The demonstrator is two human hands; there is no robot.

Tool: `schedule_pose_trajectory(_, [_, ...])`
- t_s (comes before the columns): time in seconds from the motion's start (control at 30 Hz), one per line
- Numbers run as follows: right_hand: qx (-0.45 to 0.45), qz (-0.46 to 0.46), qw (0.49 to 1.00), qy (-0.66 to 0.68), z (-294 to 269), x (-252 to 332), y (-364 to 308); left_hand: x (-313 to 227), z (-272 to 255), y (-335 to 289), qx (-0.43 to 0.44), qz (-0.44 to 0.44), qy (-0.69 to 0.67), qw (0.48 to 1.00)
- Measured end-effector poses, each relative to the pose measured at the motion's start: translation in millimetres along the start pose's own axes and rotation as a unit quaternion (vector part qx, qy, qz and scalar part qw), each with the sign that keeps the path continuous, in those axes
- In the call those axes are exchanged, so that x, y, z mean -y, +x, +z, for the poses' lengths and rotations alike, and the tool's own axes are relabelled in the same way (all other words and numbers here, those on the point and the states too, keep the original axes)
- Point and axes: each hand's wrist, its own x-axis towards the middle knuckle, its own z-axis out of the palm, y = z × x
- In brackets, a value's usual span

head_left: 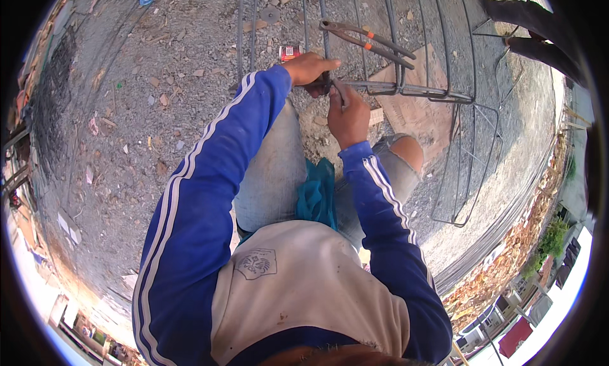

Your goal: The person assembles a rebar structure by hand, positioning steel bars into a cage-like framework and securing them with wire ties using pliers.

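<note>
Both my hands meet in front of my knees, at a dark joint in the rebar frame (419, 90). From the left, my left hand (307, 69) closes round the rebar there, its thumb stretched to the right. Just below and to the right, the fingers of my right hand (349, 117) are pinched together against the same joint; what they hold is too small to make out. A pair of pincers (371, 41) with orange marks on its handles rests across the bars beyond my hands.
A red can (290, 52) stands behind my left hand. Wooden board (419, 122) lies under the bars at right. Bent steel stirrups (469, 176) extend toward the lower right. Another person's dark-clothed legs (533, 33) are at the far right. Gravel (146, 112) with scraps spreads leftward.
</note>
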Motion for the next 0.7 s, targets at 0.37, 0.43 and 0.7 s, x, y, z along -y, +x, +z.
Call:
schedule_pose_trajectory(0.37, [-0.003, -0.212, 0.969, -0.128, -11.9, -9.4, 14.4, 4.7, -1.6, 3.4, 0.008, 0.046, 0.059, 0.997])
schedule_pose_trajectory(0.43, [0.002, -0.222, 0.966, -0.136, -15.8, -10.4, 19.2, 6.1, -1.1, 4.4, 0.012, 0.043, 0.044, 0.998])
schedule_pose_trajectory(0.7, [-0.034, -0.14, 0.985, -0.097, -0.1, -15.8, 5.2, 8.1, -1.8, 8.8, 0.023, 0.065, 0.037, 0.997])
